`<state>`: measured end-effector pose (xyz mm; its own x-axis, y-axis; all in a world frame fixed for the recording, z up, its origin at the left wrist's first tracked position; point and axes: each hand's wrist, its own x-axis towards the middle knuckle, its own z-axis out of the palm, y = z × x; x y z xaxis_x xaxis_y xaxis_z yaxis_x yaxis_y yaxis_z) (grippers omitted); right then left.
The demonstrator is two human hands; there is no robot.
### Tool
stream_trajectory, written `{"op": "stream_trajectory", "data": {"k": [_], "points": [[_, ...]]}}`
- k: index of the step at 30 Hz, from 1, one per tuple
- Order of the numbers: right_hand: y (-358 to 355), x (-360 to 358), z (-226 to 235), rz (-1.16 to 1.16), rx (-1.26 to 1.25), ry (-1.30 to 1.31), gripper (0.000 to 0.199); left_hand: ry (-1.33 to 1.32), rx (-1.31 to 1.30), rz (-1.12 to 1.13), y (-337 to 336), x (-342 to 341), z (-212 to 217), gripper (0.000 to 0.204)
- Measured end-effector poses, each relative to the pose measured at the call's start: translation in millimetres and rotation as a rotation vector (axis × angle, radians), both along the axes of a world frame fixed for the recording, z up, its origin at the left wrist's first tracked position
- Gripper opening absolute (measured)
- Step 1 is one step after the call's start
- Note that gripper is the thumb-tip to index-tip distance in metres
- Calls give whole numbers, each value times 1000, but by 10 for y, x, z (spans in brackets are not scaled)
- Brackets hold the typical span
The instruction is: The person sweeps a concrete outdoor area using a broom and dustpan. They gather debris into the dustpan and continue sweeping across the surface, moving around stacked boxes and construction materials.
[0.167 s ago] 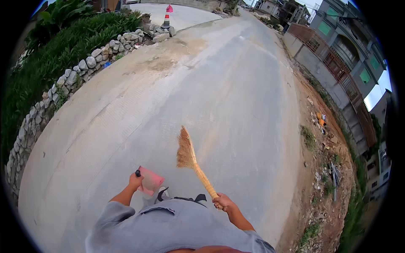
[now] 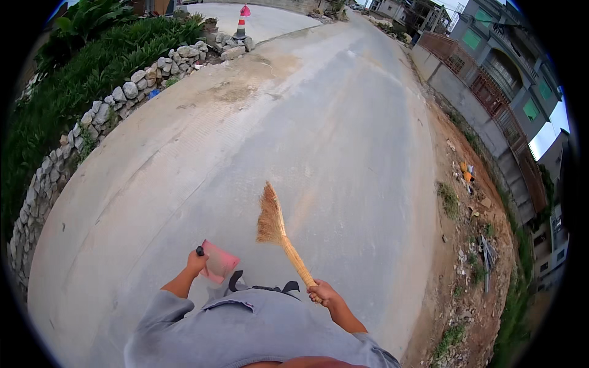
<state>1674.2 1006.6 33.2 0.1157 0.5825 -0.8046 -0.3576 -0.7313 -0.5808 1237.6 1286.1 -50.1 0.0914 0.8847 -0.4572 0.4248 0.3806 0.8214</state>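
Note:
My right hand [image 2: 323, 293] is closed round the handle of a straw hand broom [image 2: 277, 227]. The broom points ahead and to the left, its brown bristles fanned out on the left side. On the left, my left hand [image 2: 196, 262] grips the dark handle of a pink dustpan [image 2: 219, 262]. The pan hangs low in front of my body, with a dull, dusty-looking inside. A gap of road separates the broom's bristles from the dustpan. Whether the bristles touch the ground I cannot tell.
A pale concrete road [image 2: 343, 153] runs ahead. Along its left side lies a stone wall [image 2: 130, 90] with green plants behind, and a striped traffic cone [image 2: 241, 27] stands farther on. Litter and rubble [image 2: 485, 257] cover the right verge below a walled building [image 2: 509, 67].
Very little differs. A shoe that showed beside the dustpan has drawn back toward my body, and the broom and dustpan keep nearly the same places.

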Motion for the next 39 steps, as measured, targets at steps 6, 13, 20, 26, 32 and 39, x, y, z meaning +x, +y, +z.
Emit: {"op": "stream_trajectory", "data": {"k": [6, 13, 20, 26, 32, 39], "points": [[1960, 604, -99, -290, 70, 25, 26, -137, -77, 14, 2104, 487, 105, 14], [3533, 2215, -941, -851, -98, 269, 8, -226, -45, 215, 3308, 1106, -315, 13], [5309, 4185, -1480, -1235, -189, 437, 8, 84, 116, 593, 4496, 1933, -483, 17], [7345, 4894, -595, -1090, -177, 246, 11, 385, 147, 708, 5673, 2221, -211, 28], [8143, 6108, -718, -1128, -149, 276, 4, 209, -128, 716, 7359, 3305, -234, 23], [8775, 6607, -484, -813, -302, 155, 7, 171, -113, 508, 9387, 4325, -345, 22]]}}
